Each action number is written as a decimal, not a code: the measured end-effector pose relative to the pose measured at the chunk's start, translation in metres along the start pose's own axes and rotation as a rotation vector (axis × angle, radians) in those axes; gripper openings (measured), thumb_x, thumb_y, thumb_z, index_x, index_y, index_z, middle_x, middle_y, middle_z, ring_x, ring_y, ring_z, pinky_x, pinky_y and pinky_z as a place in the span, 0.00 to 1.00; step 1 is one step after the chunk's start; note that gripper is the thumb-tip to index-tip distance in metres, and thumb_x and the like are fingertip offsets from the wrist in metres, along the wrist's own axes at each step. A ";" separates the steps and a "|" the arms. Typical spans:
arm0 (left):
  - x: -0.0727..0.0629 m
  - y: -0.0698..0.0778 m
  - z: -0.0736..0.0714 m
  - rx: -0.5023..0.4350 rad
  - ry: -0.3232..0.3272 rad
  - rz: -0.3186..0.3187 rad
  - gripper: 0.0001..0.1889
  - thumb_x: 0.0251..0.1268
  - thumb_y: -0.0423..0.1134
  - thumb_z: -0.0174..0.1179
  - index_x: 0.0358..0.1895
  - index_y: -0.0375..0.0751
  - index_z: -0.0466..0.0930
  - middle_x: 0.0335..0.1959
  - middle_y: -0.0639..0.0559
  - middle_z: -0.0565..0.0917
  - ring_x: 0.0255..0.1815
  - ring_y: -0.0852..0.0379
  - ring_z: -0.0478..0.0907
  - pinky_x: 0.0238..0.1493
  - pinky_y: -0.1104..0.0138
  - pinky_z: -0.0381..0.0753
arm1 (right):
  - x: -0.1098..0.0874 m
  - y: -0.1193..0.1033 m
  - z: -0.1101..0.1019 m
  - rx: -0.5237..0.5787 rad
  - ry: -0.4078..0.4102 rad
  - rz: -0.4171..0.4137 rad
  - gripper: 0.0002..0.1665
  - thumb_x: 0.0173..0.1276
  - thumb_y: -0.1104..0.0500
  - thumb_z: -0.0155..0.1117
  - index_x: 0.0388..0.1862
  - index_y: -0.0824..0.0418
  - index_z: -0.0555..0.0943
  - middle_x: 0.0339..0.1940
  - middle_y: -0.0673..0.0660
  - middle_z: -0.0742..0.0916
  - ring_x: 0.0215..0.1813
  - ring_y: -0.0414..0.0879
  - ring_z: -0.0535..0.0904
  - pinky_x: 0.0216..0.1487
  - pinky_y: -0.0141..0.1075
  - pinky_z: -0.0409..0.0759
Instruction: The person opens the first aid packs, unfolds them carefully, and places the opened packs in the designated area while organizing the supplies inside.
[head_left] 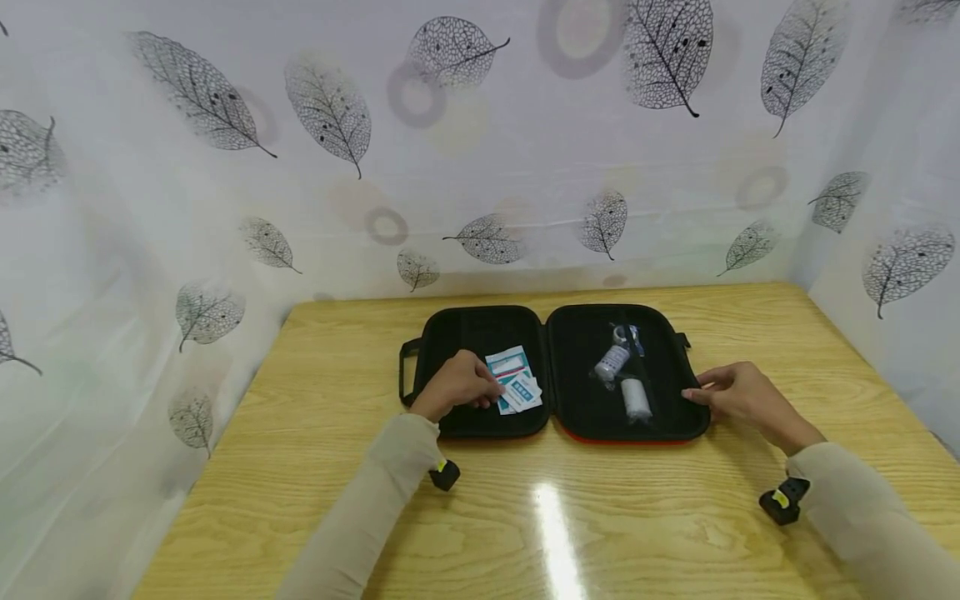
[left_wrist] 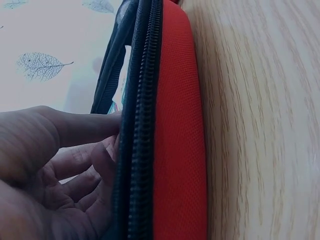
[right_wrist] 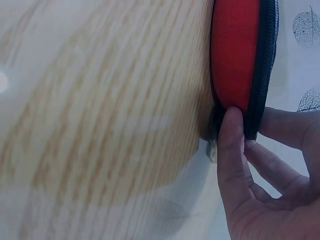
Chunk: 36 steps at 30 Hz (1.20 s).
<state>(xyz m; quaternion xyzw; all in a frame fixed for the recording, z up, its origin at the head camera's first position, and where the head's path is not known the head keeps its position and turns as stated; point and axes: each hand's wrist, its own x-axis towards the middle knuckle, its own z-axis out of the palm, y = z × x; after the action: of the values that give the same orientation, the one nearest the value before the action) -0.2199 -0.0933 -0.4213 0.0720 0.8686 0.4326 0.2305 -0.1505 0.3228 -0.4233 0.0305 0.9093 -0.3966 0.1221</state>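
Note:
A black-lined case (head_left: 480, 321) with a red outer shell (left_wrist: 177, 125) lies unfolded on the wooden table. In its left half, my left hand (head_left: 462, 385) pinches the left corner of a small white packet (head_left: 521, 390), which lies over larger white-and-teal packets (head_left: 507, 362). The case rim hides those fingertips in the left wrist view. At the case's right edge, my right hand (head_left: 738, 398) grips the rim between thumb and fingers, as the right wrist view shows (right_wrist: 270, 170). A white wrapped roll (head_left: 636, 398) and a small white bottle-like item (head_left: 612, 363) lie in the right half.
Another small clear-wrapped item (head_left: 628, 337) sits above the bottle-like one, near a dark strap. A carry handle (head_left: 407, 371) sticks out on the case's left. Behind the table (head_left: 637, 533) hangs a white curtain (head_left: 517, 167) with a leaf print.

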 end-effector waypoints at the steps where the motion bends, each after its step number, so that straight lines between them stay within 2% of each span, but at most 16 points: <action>1: 0.000 0.001 0.000 0.004 0.000 -0.002 0.06 0.66 0.35 0.69 0.32 0.36 0.88 0.27 0.48 0.88 0.26 0.55 0.84 0.28 0.68 0.83 | 0.000 0.000 0.000 0.002 -0.001 0.001 0.39 0.71 0.50 0.70 0.62 0.83 0.72 0.49 0.74 0.86 0.31 0.48 0.85 0.35 0.38 0.83; 4: 0.001 0.002 0.000 -0.001 -0.003 -0.002 0.06 0.67 0.35 0.68 0.32 0.35 0.88 0.27 0.48 0.87 0.26 0.55 0.83 0.28 0.68 0.83 | 0.000 0.001 0.001 0.014 -0.004 0.006 0.40 0.71 0.50 0.70 0.63 0.83 0.72 0.50 0.75 0.85 0.32 0.48 0.85 0.35 0.37 0.84; 9: -0.001 0.004 -0.005 -0.062 0.007 0.015 0.06 0.67 0.33 0.66 0.33 0.33 0.88 0.29 0.45 0.87 0.27 0.54 0.84 0.31 0.65 0.86 | 0.000 0.002 0.001 0.027 -0.008 -0.003 0.41 0.71 0.49 0.69 0.63 0.83 0.71 0.51 0.76 0.85 0.32 0.49 0.85 0.35 0.38 0.84; 14: -0.002 0.003 -0.016 -0.112 0.052 0.020 0.06 0.67 0.32 0.67 0.36 0.31 0.89 0.29 0.43 0.88 0.27 0.54 0.85 0.33 0.64 0.88 | -0.001 0.002 0.001 0.039 -0.012 -0.010 0.41 0.71 0.49 0.69 0.64 0.83 0.71 0.51 0.76 0.84 0.33 0.49 0.86 0.35 0.37 0.84; 24: 0.001 -0.007 -0.045 -0.263 0.244 0.035 0.07 0.66 0.29 0.65 0.38 0.25 0.87 0.30 0.40 0.88 0.25 0.56 0.85 0.35 0.62 0.88 | -0.001 0.003 0.001 0.041 -0.010 -0.011 0.42 0.71 0.49 0.69 0.64 0.84 0.71 0.52 0.77 0.84 0.33 0.48 0.86 0.35 0.37 0.84; 28: 0.002 -0.013 -0.054 -0.326 0.326 0.017 0.07 0.67 0.29 0.65 0.39 0.25 0.87 0.32 0.39 0.88 0.24 0.58 0.85 0.38 0.61 0.89 | -0.001 0.003 0.001 0.045 -0.012 -0.004 0.43 0.71 0.48 0.69 0.64 0.84 0.70 0.53 0.78 0.83 0.32 0.49 0.85 0.35 0.38 0.85; 36: 0.006 -0.023 -0.065 -0.420 0.477 -0.022 0.07 0.64 0.28 0.66 0.41 0.25 0.86 0.31 0.42 0.88 0.25 0.60 0.85 0.32 0.71 0.86 | -0.001 0.003 0.000 0.046 -0.012 -0.002 0.42 0.71 0.48 0.69 0.64 0.83 0.71 0.53 0.78 0.83 0.32 0.49 0.86 0.36 0.37 0.84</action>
<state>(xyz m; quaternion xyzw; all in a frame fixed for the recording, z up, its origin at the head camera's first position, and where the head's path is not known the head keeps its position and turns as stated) -0.2536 -0.1526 -0.4075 -0.0902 0.7906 0.6047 0.0346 -0.1492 0.3246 -0.4252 0.0300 0.8992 -0.4178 0.1265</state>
